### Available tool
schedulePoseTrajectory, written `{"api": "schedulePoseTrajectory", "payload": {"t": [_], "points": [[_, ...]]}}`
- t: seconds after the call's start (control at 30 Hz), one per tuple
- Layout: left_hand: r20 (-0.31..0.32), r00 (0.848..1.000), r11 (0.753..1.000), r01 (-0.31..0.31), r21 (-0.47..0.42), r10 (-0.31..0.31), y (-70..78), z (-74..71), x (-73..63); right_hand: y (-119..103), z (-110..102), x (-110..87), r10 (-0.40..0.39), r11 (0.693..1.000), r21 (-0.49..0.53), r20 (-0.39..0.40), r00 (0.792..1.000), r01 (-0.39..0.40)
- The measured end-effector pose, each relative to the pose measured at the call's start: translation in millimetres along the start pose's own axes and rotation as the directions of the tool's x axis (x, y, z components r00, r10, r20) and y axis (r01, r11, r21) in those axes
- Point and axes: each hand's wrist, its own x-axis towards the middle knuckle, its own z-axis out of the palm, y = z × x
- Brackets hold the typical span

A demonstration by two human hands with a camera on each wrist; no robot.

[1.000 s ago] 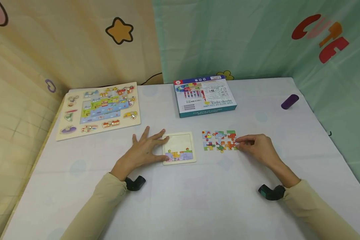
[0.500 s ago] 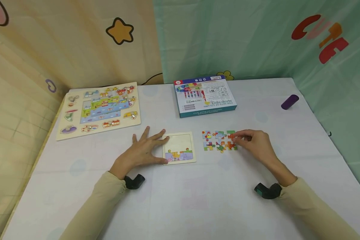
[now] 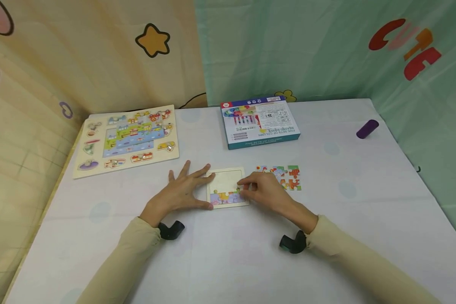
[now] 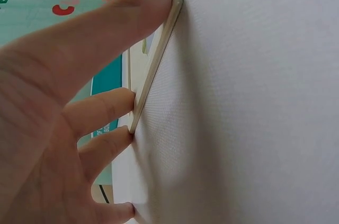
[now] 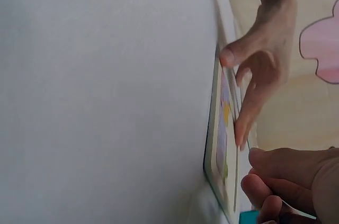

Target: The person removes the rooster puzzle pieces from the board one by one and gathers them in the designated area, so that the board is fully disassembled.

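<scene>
A small wooden puzzle tray (image 3: 226,169) lies mid-table, with a row of joined jigsaw pieces (image 3: 224,197) along its near side. My left hand (image 3: 182,190) spreads its fingers over the tray's left edge; the thumb rests at the near left corner, as the left wrist view also shows. My right hand (image 3: 267,190) is over the tray's right side, thumb and forefinger close together by the row's right end. Whether anything is between those fingertips cannot be made out. Loose jigsaw pieces (image 3: 294,172) lie just right of the tray, partly hidden by the right hand.
A large wooden peg puzzle board (image 3: 137,158), with picture pieces on top, lies at the back left. At the back middle is a flat toy box (image 3: 264,126). A purple cylinder (image 3: 367,129) lies at the far right. Printed curtains hang behind the table.
My right hand has moved left from the loose pieces' right side to the tray's right side. The loose pieces still in sight look unmoved. My left hand stays on the tray's edge.
</scene>
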Motion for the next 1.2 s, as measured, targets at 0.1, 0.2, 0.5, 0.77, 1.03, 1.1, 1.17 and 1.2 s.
{"api": "schedulePoseTrajectory", "payload": {"t": [0.1,0.2,0.5,0.77,1.03,1.1,1.17,1.2], "points": [[0.001,1.0,1.0,0.002,0.006,-0.002,-0.1,0.0,0.4,-12,12,8.2,-0.051,0.999,0.01,0.042,0.998,0.051],[-0.003,1.0,1.0,-0.001,0.011,0.001,-0.4,-0.1,0.4,-19,22,14.6,-0.089,0.996,0.023,0.067,0.994,0.088],[-0.006,1.0,1.0,-0.007,0.006,0.007,-0.7,0.0,-0.1,-26,34,20.8,-0.098,0.995,-0.008,0.099,0.99,0.099],[-0.009,1.0,1.0,-0.004,-0.004,0.004,-0.5,-0.5,-0.7,-29,37,22.8,-0.109,0.994,-0.014,0.097,0.989,0.111],[-0.011,1.0,1.0,-0.004,-0.003,0.004,-0.7,0.5,-0.1,-31,37,23.4,-0.069,0.997,-0.014,0.094,0.993,0.07],[-0.012,1.0,1.0,-0.002,-0.002,0.002,-0.4,0.3,-0.1,-31,37,23.6,-0.065,0.998,-0.011,0.092,0.994,0.066],[-0.014,1.0,1.0,0.0,-0.005,0.0,-0.2,0.2,0.0,-31,37,24.0,-0.063,0.998,-0.005,0.089,0.994,0.064],[-0.015,1.0,1.0,0.002,-0.005,-0.002,0.0,0.0,0.0,-31,37,24.1,-0.063,0.998,-0.004,0.086,0.994,0.063]]}}
